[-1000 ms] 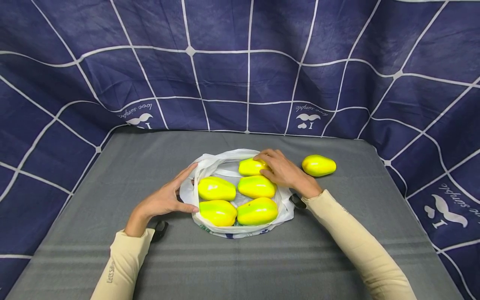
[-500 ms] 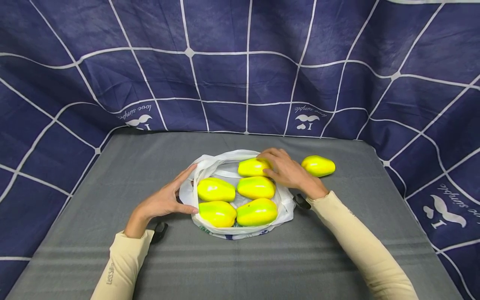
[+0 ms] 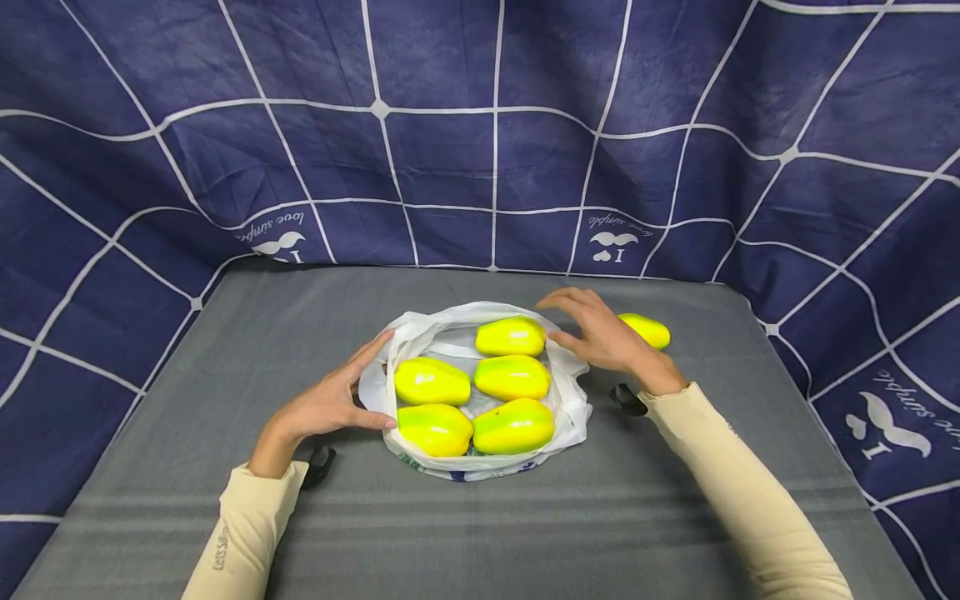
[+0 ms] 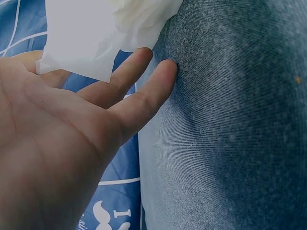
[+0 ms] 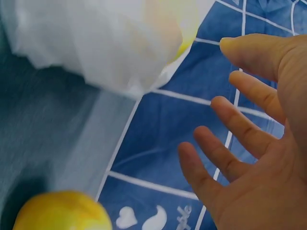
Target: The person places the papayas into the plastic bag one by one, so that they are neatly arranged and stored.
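Note:
A white plastic bag (image 3: 566,414) stands with its mouth spread wide on the grey cloth. Inside lie several yellow-green papayas (image 3: 512,377), the rearmost papaya (image 3: 510,336) at the bag's far right. My left hand (image 3: 327,401) rests against the bag's left side, thumb and fingers spread along the rim. In the left wrist view, white plastic (image 4: 79,36) hangs across its fingers. My right hand (image 3: 602,335) hovers just off the bag's right rim, holding nothing; the right wrist view shows its fingers (image 5: 242,125) spread apart. Partly hidden behind that hand, another papaya (image 3: 649,331) lies outside the bag.
Grey cloth (image 3: 480,542) covers the table. A navy curtain with white grid lines (image 3: 435,150) rises along the back and both sides. Black wrist cameras (image 3: 628,400) sit at the wrists.
My right hand has let go of the rearmost papaya in the bag and drawn back to the right, now overlapping the papaya outside. My left hand has stayed at the bag.

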A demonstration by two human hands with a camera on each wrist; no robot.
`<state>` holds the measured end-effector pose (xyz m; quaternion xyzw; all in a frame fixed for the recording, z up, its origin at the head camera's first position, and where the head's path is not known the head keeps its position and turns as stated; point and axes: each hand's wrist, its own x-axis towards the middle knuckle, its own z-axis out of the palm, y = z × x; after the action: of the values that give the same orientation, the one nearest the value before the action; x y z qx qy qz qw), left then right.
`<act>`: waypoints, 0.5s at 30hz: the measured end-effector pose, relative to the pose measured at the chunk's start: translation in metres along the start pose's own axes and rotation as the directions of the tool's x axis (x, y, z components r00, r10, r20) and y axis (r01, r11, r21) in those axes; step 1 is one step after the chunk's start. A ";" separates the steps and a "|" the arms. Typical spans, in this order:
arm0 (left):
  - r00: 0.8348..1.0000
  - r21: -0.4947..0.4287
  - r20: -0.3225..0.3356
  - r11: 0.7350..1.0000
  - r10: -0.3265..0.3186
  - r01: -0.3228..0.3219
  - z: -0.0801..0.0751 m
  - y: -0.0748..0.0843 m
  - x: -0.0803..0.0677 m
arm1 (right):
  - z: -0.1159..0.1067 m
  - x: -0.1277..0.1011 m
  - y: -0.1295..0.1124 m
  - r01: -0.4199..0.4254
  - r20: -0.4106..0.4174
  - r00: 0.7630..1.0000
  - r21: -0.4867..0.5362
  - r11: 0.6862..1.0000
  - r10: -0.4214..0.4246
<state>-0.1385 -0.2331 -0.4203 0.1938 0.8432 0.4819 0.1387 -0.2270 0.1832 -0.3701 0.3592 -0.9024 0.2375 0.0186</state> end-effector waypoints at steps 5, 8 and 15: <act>1.000 -0.009 0.001 1.000 0.004 -0.004 0.001 -0.001 0.000 | -0.007 -0.013 0.017 -0.042 -0.007 0.999 0.000 0.999 0.042; 1.000 0.001 -0.003 1.000 0.004 -0.004 0.002 -0.003 0.000 | -0.013 -0.024 0.028 -0.079 -0.013 0.997 -0.002 0.997 0.079; 1.000 0.011 -0.003 1.000 -0.005 0.005 0.001 -0.004 0.001 | -0.028 -0.050 0.057 -0.149 -0.049 0.988 -0.006 0.989 0.148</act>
<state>-0.1396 -0.2339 -0.4238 0.1920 0.8465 0.4771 0.1374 -0.2308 0.2634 -0.3796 0.2849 -0.9271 0.2424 0.0247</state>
